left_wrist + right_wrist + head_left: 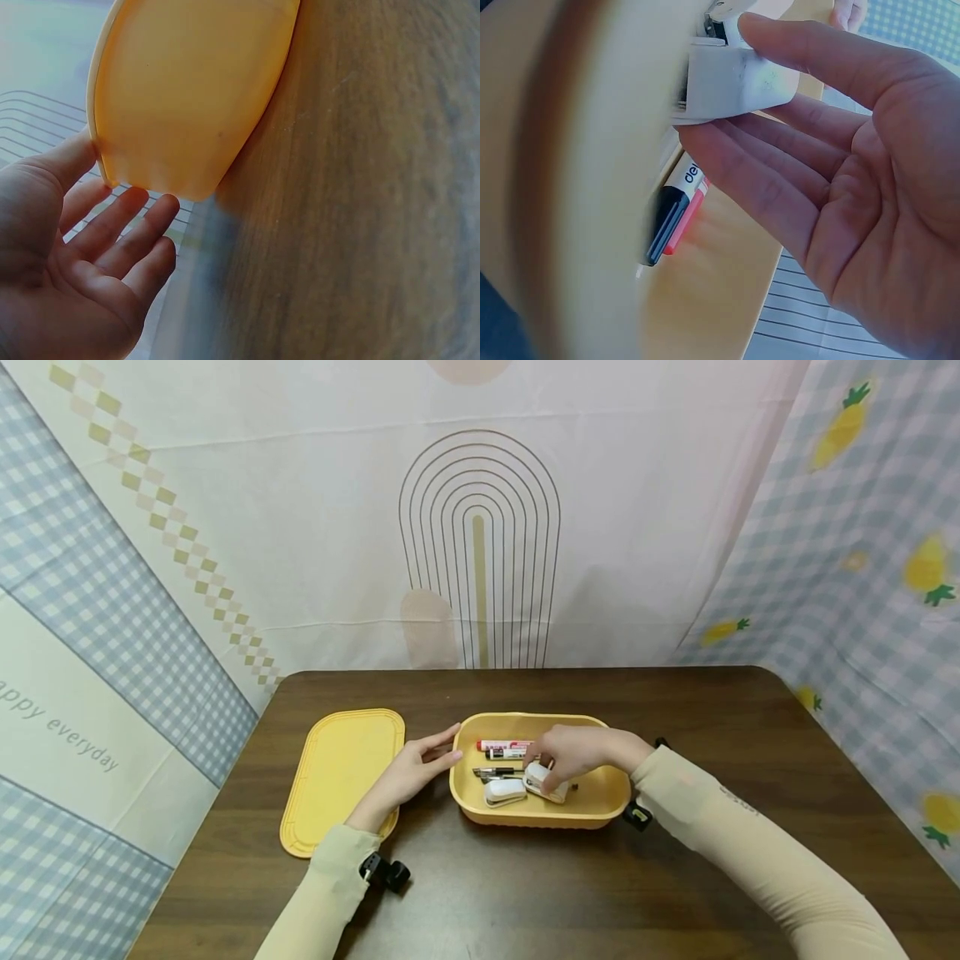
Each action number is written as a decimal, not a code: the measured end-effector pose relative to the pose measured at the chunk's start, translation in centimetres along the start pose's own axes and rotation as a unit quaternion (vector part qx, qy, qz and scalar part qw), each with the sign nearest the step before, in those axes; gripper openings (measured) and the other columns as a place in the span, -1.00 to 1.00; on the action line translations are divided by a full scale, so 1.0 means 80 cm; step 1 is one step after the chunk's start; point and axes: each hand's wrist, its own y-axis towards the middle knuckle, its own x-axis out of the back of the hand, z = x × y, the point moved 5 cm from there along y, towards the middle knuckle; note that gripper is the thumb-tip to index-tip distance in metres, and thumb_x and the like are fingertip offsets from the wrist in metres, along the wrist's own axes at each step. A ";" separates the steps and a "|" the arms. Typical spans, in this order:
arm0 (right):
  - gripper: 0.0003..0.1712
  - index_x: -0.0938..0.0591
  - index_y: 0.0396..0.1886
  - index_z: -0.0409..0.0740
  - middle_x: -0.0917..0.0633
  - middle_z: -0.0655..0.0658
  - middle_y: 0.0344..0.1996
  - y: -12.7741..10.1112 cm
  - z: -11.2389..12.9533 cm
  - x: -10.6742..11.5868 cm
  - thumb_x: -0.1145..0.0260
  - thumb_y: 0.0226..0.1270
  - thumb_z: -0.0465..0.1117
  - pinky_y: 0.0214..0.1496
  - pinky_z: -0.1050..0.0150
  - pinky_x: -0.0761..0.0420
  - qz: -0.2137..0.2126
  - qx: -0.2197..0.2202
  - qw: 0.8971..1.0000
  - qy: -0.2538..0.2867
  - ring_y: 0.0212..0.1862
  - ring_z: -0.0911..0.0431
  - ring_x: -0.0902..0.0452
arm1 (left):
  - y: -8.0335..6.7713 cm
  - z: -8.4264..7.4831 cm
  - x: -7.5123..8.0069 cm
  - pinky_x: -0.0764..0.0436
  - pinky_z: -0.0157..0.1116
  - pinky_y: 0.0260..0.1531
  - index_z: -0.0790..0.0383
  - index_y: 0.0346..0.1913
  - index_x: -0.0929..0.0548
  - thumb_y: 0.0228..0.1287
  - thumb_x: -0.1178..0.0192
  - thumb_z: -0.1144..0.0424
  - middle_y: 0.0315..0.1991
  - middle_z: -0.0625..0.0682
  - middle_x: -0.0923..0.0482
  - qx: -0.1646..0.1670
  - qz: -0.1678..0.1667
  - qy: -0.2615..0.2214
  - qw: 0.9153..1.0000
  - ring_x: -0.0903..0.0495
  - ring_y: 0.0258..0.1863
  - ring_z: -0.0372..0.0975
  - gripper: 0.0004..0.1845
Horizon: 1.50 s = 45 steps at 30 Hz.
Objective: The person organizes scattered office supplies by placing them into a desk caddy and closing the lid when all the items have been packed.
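Two hands are at work around the yellow tray [609,795], and what matters most to me is how the white stapler [545,781] sits against the right hand [572,757]: it lies inside the tray, near its middle, directly under the fingertips, with the thumb on one face and the other fingers on the opposite one. From the right wrist view I see the pinch clearly: the thumb [810,56] presses the top of the white body while the fingers underneath stay fairly straight. The stapler's long axis runs roughly across the tray, slightly tilted. My right hand is plainly the nearer one; the left hand [408,774] rests open, fingers straight, its fingertips touching the tray's left outer wall. The stapler looks small, white, hard plastic, with a dark metal mouth at one end. A second white stapler [505,792] lies just beside it, and a red marker [504,746] and a dark pen [498,772] lie behind. The yellow lid [337,777] lies flat on the table [750,727] to the left.
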 end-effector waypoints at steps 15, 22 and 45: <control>-0.60 -0.69 0.06 -0.06 -0.70 0.04 -0.13 -0.002 0.006 0.003 -0.50 0.25 -0.08 -0.07 0.24 -0.60 -0.017 0.005 1.000 0.002 -0.10 0.19 -0.57 | 0.000 -0.003 0.002 -0.47 -0.05 0.27 0.33 0.45 -0.39 0.45 -0.24 0.29 0.37 0.24 -0.41 0.006 -0.004 -0.009 1.000 -0.53 0.25 0.06 -0.42; -0.65 -0.68 0.01 -0.03 -0.71 0.04 -0.14 -0.002 0.004 -0.001 -0.50 0.26 -0.08 -0.12 0.26 -0.63 -0.017 0.001 1.000 0.026 -0.10 0.19 -0.60 | -0.001 -0.002 0.002 -0.46 -0.04 0.28 0.32 0.47 -0.37 0.46 -0.23 0.28 0.36 0.27 -0.42 0.005 0.000 -0.007 1.000 -0.52 0.26 0.07 -0.41; -0.64 -0.67 0.03 0.01 -0.73 0.11 -0.16 -0.010 -0.002 0.001 -0.48 0.30 -0.02 -0.06 0.26 -0.63 -0.022 0.018 0.999 0.035 -0.10 0.25 -0.62 | 0.016 0.046 -0.001 -0.49 -0.11 0.26 0.11 0.48 -0.41 0.42 -0.28 0.08 0.40 0.07 -0.42 -0.001 -0.008 -0.001 1.000 -0.55 0.25 -0.08 -0.38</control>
